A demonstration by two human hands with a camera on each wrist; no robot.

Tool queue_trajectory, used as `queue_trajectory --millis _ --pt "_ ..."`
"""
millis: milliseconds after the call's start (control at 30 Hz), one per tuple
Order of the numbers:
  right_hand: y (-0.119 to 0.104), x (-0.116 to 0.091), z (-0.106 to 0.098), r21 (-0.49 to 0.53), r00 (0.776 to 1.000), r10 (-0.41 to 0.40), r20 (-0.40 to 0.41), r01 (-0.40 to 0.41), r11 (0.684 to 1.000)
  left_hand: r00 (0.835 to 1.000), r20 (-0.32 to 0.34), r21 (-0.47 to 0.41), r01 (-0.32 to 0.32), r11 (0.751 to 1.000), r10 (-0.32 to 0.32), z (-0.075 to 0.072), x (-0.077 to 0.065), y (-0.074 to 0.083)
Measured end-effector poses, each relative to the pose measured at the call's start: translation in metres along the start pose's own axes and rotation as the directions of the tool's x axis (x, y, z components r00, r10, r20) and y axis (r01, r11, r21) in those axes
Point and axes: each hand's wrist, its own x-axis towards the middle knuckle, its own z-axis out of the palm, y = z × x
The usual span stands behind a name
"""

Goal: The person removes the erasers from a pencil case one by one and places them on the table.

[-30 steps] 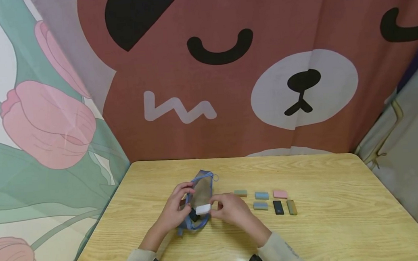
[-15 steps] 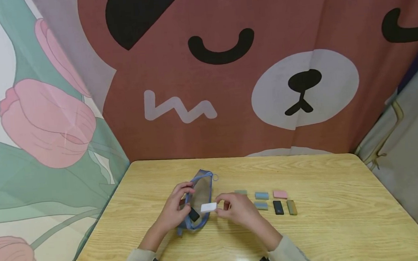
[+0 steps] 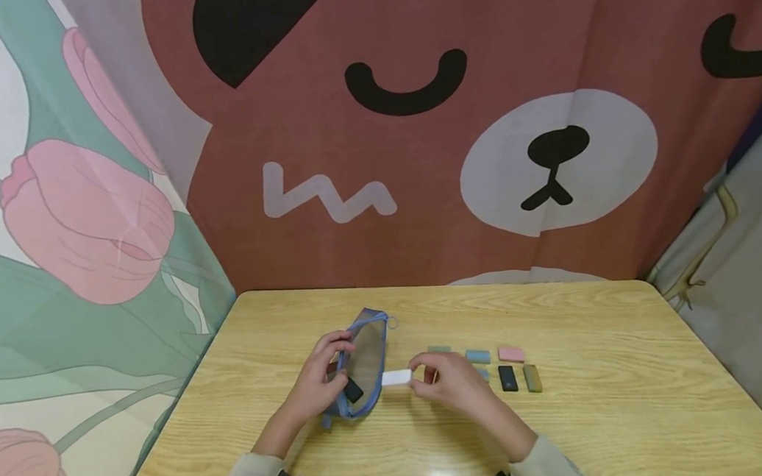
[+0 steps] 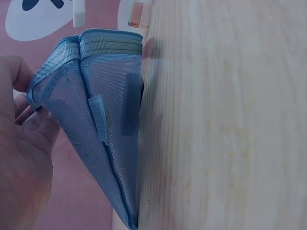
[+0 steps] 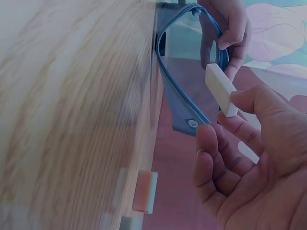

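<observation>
My left hand point(image 3: 321, 378) pinches the rim of a blue mesh zip pouch point(image 3: 369, 351), which stands unzipped on the table. In the right wrist view the thumb and fingers lie on either side of that rim. A small black block point(image 3: 353, 392) lies inside the pouch. Just right of the opening, my right hand point(image 3: 454, 382) holds a white eraser point(image 3: 397, 378) by its end, between thumb and finger. The right wrist view shows the eraser point(image 5: 219, 89) raised off the table. Through the mesh point(image 4: 112, 86) in the left wrist view, a dark rectangular shape shows.
Right of the pouch lie several small blocks: a green one point(image 3: 439, 350), a blue one point(image 3: 478, 356), a pink one point(image 3: 511, 354), a black one point(image 3: 507, 378) and an olive one point(image 3: 532, 378). My right hand partly covers another blue block point(image 3: 483, 373). A curtain point(image 3: 422, 250) hangs behind the table.
My right hand has drawn the white eraser from over the pouch opening out to the right. The black block inside is now less covered. My left hand has stayed on the rim.
</observation>
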Motion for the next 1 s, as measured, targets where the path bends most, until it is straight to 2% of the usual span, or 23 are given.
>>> queue_trajectory --millis 467,1000 --pt "0.016 -0.015 -0.01 -0.022 0.999 -0.006 -0.035 0.005 1.0 1.0 -0.002 -0.005 -0.008 1.0 0.008 -0.001 -0.001 0.0" --pt "0.033 -0.027 -0.021 -0.03 0.999 0.009 -0.035 -0.01 0.999 1.0 -0.008 -0.013 0.0 1.0 -0.001 -0.002 -0.001 0.0"
